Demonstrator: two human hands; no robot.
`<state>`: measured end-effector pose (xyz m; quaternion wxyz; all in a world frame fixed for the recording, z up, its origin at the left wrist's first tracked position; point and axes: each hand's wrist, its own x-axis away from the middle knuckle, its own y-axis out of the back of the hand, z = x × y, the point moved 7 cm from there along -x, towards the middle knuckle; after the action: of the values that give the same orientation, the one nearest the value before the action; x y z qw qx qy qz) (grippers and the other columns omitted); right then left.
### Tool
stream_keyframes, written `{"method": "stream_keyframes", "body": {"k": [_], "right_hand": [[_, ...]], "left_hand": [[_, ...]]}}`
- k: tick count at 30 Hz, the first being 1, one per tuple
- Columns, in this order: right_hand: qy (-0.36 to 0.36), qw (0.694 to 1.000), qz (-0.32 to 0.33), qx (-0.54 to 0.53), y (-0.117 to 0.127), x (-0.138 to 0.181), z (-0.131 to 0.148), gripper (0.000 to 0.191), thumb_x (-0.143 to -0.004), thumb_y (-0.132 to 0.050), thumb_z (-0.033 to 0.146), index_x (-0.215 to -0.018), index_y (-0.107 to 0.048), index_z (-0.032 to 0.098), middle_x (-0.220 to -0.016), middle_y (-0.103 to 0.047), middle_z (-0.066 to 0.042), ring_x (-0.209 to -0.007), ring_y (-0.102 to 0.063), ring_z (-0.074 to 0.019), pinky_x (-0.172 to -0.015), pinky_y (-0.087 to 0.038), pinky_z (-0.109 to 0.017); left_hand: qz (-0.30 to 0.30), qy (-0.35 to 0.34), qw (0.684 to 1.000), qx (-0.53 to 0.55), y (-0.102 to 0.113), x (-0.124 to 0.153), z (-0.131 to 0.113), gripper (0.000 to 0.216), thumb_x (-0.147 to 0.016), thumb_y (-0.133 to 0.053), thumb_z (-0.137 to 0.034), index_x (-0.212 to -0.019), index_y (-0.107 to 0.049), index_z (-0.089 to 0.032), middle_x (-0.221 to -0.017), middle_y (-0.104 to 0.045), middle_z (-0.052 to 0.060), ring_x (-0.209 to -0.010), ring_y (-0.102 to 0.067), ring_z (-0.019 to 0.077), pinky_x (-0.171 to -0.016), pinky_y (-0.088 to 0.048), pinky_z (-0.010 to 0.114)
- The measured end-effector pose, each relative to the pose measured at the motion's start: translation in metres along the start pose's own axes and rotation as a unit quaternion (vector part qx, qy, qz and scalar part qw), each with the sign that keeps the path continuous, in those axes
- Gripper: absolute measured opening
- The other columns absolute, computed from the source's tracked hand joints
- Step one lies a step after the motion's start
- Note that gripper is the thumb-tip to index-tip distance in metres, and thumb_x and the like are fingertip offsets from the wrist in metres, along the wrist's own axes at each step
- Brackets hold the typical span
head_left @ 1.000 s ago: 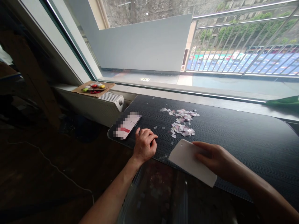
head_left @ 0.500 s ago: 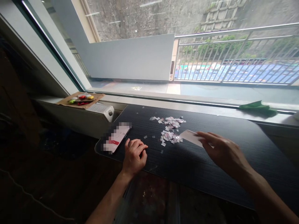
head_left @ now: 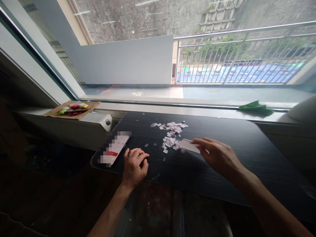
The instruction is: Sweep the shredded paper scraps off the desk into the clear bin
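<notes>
My right hand (head_left: pixel 214 153) pinches a pale, flat card (head_left: pixel 189 145), held low over the right part of the dark table (head_left: pixel 217 131). The card's far end meets the right edge of a lower heap of small whitish paper or plastic pieces (head_left: pixel 170 142). Just behind lies another heap of the same pieces (head_left: pixel 174 127), nearly joined to it. A few single bits are scattered to the left and in front. My left hand (head_left: pixel 135 166) rests at the table's near edge, its fingers loosely bent and slightly apart, with nothing visible in it.
A phone (head_left: pixel 115 153), partly blurred out, lies left of my left hand. On the sill at left, colourful small items rest on brown cardboard (head_left: pixel 53 112) beside a white vented unit (head_left: pixel 97 119). A green cloth (head_left: pixel 255 107) lies on the right sill, under the window.
The view has swung a little to the right. My right hand and the card have edged left against the lower heap. My left hand stays in place on the table.
</notes>
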<state>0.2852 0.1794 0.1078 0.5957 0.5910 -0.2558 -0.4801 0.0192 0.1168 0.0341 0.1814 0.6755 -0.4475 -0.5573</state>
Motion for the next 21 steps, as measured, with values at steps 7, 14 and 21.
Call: {"method": "stream_keyframes", "body": {"k": [7,14,21], "right_hand": [[-0.005,1.0,0.003,0.009,0.006,0.007,-0.002,0.04,-0.092,-0.043,0.022,-0.114,-0.076,0.028,-0.108,-0.08,-0.005,-0.085,-0.076,-0.0241,-0.065,-0.05,-0.031],[-0.024,1.0,0.006,0.019,0.009,0.013,-0.013,0.04,-0.089,-0.044,0.023,-0.114,-0.076,0.028,-0.107,-0.08,-0.004,-0.081,-0.076,-0.025,-0.061,-0.049,-0.031],[-0.057,0.998,0.007,0.006,0.014,0.017,-0.022,0.04,-0.087,-0.045,0.024,-0.113,-0.076,0.029,-0.105,-0.081,-0.004,-0.079,-0.075,-0.0262,-0.062,-0.049,-0.033]], "left_hand": [[-0.002,-0.007,1.0,-0.005,0.0,0.0,-0.001,0.021,-0.085,-0.051,-0.013,-0.089,-0.069,-0.022,-0.088,-0.069,0.005,-0.102,-0.063,0.0259,-0.109,-0.031,0.057],[-0.001,-0.006,1.0,-0.008,0.0,0.0,-0.001,0.02,-0.085,-0.051,-0.013,-0.088,-0.069,-0.023,-0.088,-0.07,0.005,-0.102,-0.063,0.0258,-0.109,-0.031,0.056],[-0.001,-0.005,1.0,-0.005,0.001,0.0,0.0,0.02,-0.085,-0.051,-0.014,-0.088,-0.069,-0.023,-0.088,-0.069,0.004,-0.102,-0.063,0.0257,-0.109,-0.031,0.055]]}}
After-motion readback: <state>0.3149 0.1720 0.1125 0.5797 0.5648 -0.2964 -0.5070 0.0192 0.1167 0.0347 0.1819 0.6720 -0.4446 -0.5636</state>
